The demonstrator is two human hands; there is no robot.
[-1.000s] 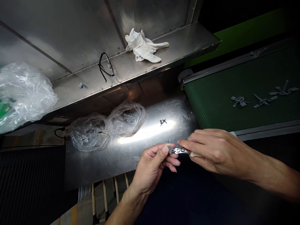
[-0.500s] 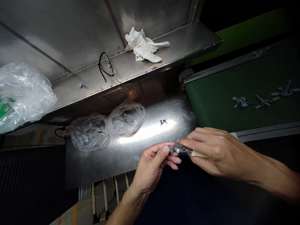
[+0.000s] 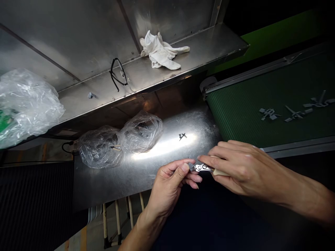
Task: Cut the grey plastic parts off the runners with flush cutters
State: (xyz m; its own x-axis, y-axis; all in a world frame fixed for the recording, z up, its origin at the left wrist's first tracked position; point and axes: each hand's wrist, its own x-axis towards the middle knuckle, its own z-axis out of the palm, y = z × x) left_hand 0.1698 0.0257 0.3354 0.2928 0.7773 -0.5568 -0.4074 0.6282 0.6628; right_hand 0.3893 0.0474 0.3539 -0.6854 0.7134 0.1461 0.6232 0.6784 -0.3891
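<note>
My left hand pinches a small grey plastic part between thumb and forefinger, just off the front edge of the steel table. My right hand is closed around small metal cutters with a pale handle, and their jaws meet the part. Another small dark part lies on the table behind my hands.
Two clear plastic bags sit on the table at left, a bigger bag further left. A steel shelf holds white gloves and black safety glasses. The green conveyor belt at right carries several grey parts.
Hardly anything differs. My hands stay together at the table edge with the cutters on the part; the parts on the belt have drifted slightly to the right in the picture.
</note>
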